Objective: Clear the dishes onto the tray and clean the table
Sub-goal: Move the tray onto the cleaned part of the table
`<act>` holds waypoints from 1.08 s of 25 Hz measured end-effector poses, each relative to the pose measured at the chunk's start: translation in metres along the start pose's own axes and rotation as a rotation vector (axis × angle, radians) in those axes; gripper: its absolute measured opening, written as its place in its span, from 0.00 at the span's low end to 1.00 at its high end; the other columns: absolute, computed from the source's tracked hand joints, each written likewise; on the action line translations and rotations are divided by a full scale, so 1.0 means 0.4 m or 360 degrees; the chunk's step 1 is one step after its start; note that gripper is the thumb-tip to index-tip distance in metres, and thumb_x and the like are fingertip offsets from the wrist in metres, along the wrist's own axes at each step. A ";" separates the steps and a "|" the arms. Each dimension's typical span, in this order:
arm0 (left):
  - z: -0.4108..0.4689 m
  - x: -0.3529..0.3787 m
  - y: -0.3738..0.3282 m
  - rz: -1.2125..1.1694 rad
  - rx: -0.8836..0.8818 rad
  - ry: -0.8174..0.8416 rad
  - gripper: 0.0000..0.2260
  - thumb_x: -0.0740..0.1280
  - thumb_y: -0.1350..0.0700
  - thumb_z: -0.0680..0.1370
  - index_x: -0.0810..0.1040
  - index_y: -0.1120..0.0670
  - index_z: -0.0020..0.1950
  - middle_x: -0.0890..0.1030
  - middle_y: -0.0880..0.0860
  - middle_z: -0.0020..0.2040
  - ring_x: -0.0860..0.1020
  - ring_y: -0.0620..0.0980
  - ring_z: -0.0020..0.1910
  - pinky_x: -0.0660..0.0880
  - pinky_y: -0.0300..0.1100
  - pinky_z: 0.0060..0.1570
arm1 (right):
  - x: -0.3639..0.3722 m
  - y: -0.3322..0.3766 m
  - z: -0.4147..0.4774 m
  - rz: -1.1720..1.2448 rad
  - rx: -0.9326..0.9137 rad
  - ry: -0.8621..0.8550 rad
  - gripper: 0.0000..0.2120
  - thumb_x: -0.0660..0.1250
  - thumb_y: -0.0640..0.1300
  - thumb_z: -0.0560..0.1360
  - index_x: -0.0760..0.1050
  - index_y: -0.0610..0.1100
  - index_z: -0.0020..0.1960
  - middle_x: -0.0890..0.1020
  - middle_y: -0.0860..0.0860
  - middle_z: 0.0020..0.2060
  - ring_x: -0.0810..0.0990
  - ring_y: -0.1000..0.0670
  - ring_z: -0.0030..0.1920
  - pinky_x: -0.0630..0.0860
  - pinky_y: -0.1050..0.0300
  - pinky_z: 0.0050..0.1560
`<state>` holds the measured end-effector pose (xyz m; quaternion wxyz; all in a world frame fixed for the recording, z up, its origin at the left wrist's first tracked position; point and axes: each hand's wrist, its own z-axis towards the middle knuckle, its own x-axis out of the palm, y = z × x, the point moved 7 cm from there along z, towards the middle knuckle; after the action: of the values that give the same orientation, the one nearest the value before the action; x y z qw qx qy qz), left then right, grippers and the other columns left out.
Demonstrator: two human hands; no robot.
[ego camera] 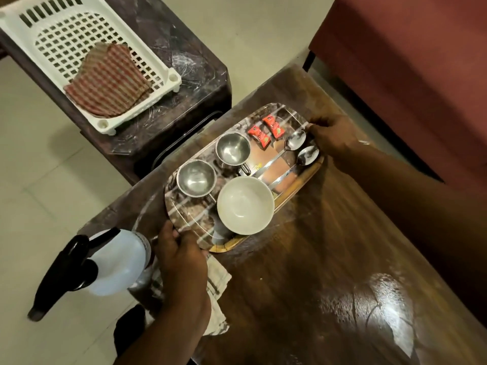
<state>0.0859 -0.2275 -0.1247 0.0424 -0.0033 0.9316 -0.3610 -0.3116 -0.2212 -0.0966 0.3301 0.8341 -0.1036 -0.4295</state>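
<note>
A patterned tray (295, 184) lies on the wooden table (303, 272). On it stand a white bowl (245, 205) and two steel cups (196, 177) (233, 148). Two spoons (295, 140) and two red sachets (266, 130) lie on it too. My left hand (181, 256) grips the tray's near end. At the far end my right hand (334, 137) holds the rim beside the spoons. A pale cloth (218, 285) lies on the table under my left wrist.
A clear spray bottle (116, 262) with a black trigger stands at the table's left corner. A dark side table (184, 83) to the left bears a white plastic basket (87, 43) with a red checked cloth (110, 83). A red sofa (408, 61) is beyond.
</note>
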 end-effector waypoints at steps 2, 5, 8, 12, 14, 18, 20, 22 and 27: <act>-0.010 0.002 -0.015 0.0049 0.0059 0.0004 0.20 0.57 0.67 0.86 0.81 0.44 0.56 0.84 0.46 0.53 0.83 0.51 0.53 0.80 0.55 0.61 | 0.009 -0.016 -0.002 0.0153 0.0112 0.0006 0.07 0.66 0.35 0.83 0.84 0.41 0.51 0.85 0.47 0.40 0.83 0.56 0.32 0.80 0.64 0.30; -0.022 -0.007 -0.026 0.0016 0.0052 -0.0038 0.18 0.58 0.67 0.86 0.80 0.52 0.69 0.84 0.52 0.59 0.83 0.59 0.61 0.80 0.61 0.64 | 0.007 -0.033 -0.017 0.0330 0.0230 -0.0006 0.13 0.64 0.31 0.83 0.80 0.42 0.43 0.82 0.45 0.38 0.81 0.52 0.31 0.77 0.63 0.26; -0.022 -0.016 -0.031 0.0025 0.0100 -0.0056 0.14 0.59 0.68 0.86 0.79 0.54 0.65 0.84 0.50 0.53 0.83 0.62 0.61 0.82 0.64 0.62 | -0.026 -0.049 -0.044 0.0393 0.0277 -0.0050 0.13 0.65 0.31 0.83 0.80 0.43 0.42 0.82 0.45 0.39 0.80 0.52 0.32 0.78 0.60 0.28; -0.095 0.002 -0.106 0.0071 0.0234 0.0056 0.13 0.59 0.65 0.88 0.78 0.53 0.67 0.84 0.47 0.53 0.85 0.52 0.54 0.84 0.52 0.51 | -0.123 -0.055 -0.099 0.0586 0.0346 -0.0168 0.13 0.65 0.31 0.82 0.82 0.42 0.43 0.85 0.45 0.39 0.86 0.47 0.38 0.83 0.56 0.35; -0.149 0.026 -0.165 0.0103 0.0300 0.0149 0.14 0.59 0.63 0.88 0.80 0.51 0.66 0.85 0.47 0.55 0.86 0.49 0.54 0.84 0.50 0.51 | -0.214 -0.047 -0.144 0.0672 0.0372 -0.0231 0.10 0.65 0.31 0.81 0.85 0.37 0.50 0.88 0.39 0.47 0.89 0.39 0.49 0.88 0.45 0.49; -0.286 0.056 -0.325 0.0128 0.0411 0.0282 0.16 0.59 0.63 0.87 0.83 0.45 0.56 0.87 0.47 0.52 0.87 0.49 0.51 0.84 0.47 0.49 | -0.420 -0.016 -0.310 0.0929 0.0379 -0.0261 0.16 0.66 0.32 0.74 0.82 0.28 0.60 0.86 0.31 0.55 0.87 0.32 0.54 0.85 0.35 0.59; -0.346 0.058 -0.398 0.0149 0.0415 0.0400 0.16 0.60 0.64 0.86 0.85 0.47 0.55 0.89 0.50 0.50 0.89 0.53 0.49 0.85 0.49 0.49 | -0.501 -0.012 -0.424 0.1006 0.0406 -0.0302 0.18 0.66 0.31 0.75 0.79 0.24 0.62 0.84 0.30 0.54 0.83 0.34 0.50 0.83 0.37 0.56; -0.427 0.049 -0.489 0.0176 0.0453 0.0557 0.15 0.62 0.65 0.84 0.87 0.53 0.59 0.90 0.55 0.51 0.89 0.59 0.52 0.86 0.54 0.52 | -0.584 -0.002 -0.566 0.1076 0.0443 -0.0387 0.14 0.64 0.30 0.79 0.81 0.26 0.61 0.85 0.31 0.55 0.84 0.36 0.49 0.84 0.38 0.57; -0.639 0.000 -0.733 0.0343 0.0601 0.0857 0.13 0.62 0.69 0.82 0.87 0.60 0.54 0.89 0.57 0.43 0.89 0.54 0.42 0.87 0.45 0.38 | -0.718 0.057 -0.936 0.1329 0.0422 -0.0534 0.09 0.64 0.33 0.82 0.84 0.34 0.55 0.87 0.44 0.41 0.84 0.52 0.32 0.80 0.60 0.31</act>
<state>0.0577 -0.2724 0.2607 -0.1674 0.1986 0.8210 -0.5085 -0.1903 0.0653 0.2586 0.3440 0.6752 -0.5362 -0.3719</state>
